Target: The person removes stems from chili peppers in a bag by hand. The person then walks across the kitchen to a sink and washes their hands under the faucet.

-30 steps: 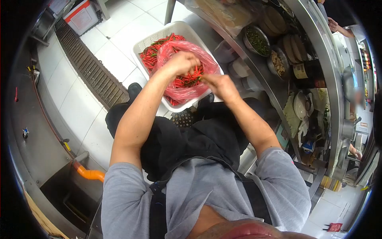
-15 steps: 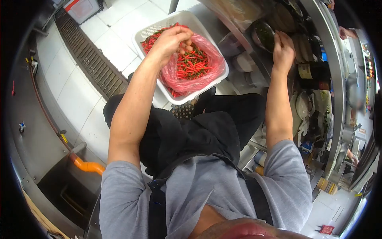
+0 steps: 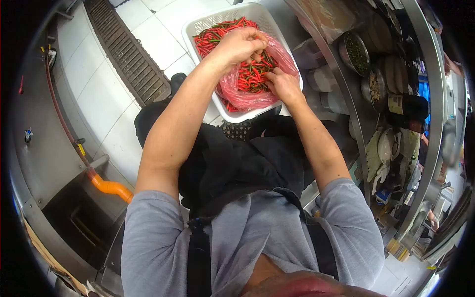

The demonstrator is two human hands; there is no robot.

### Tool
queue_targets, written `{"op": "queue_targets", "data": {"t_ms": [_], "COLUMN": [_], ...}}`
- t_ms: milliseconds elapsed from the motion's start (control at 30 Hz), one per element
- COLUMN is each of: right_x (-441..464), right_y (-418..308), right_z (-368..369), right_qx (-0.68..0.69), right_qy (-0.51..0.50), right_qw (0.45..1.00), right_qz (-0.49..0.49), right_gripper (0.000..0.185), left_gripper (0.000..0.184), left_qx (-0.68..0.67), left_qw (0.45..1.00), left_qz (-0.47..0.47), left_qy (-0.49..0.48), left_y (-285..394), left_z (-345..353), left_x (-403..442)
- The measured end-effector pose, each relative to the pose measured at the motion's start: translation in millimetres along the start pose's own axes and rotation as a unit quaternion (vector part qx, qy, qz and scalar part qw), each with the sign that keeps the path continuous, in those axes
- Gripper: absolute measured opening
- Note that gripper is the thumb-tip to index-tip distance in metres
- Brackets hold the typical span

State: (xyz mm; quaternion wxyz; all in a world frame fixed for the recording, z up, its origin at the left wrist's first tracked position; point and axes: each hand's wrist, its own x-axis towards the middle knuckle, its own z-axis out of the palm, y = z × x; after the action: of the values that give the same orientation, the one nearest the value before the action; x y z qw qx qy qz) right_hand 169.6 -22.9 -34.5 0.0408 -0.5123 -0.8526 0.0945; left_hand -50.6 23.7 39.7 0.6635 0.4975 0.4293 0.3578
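Red chili peppers, a few of them green, fill a pink plastic bag. The opened bag sits inside a white perforated basket, where more loose chilies lie at its far left. Above the bag's left side is my left hand, its fingers curled in a pinch; whatever is between them is too small to tell. My right hand reaches over the bag's right edge, with bent fingertips touching the chilies. What those fingertips grip is hidden.
Right of the basket, a metal shelf holds a bowl of chopped greens, a bowl of pale pieces and a dark labelled bottle. A floor drain grate runs along the left, and an orange pipe is at lower left.
My right hand has come left from beside the bowl of greens on the shelf to the chilies in the bag. My left hand stays curled over the bag. The view has shifted slightly.
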Motion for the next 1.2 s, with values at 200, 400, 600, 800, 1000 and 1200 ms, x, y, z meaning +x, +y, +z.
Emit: {"op": "queue_targets", "data": {"t_ms": [200, 400, 600, 800, 1000, 1200], "right_x": [7, -4, -17, -22, -22, -20], "right_y": [10, -2, -26, -32, -34, -33], "right_z": [-14, -53, -73, -81, -78, -83], "right_qx": [0.115, 0.546, 0.668, 0.589, 0.564, 0.639], "right_qy": [0.044, 0.082, 0.132, 0.073, 0.072, 0.264], "right_qw": [0.991, 0.789, 0.691, 0.772, 0.787, 0.689], "right_qz": [0.051, 0.271, 0.244, 0.23, 0.239, 0.218], "right_gripper": [0.017, 0.018, 0.016, 0.017, 0.016, 0.012], "left_gripper": [0.019, 0.02, 0.027, 0.027, 0.018, 0.009], "left_qx": [0.031, 0.029, -0.006, -0.007, 0.007, 0.008], "left_qw": [1.0, 0.999, 0.989, 0.986, 0.994, 0.995], "left_qz": [-0.001, 0.013, -0.024, -0.032, -0.018, -0.078], "left_qy": [0.002, -0.014, -0.149, -0.161, -0.11, -0.058], "left_y": [-1, -6, -9, -11, -18, -11], "left_z": [3, 6, 23, 32, 30, 20], "left_x": [6, 10, 0, -4, -1, 1]}}
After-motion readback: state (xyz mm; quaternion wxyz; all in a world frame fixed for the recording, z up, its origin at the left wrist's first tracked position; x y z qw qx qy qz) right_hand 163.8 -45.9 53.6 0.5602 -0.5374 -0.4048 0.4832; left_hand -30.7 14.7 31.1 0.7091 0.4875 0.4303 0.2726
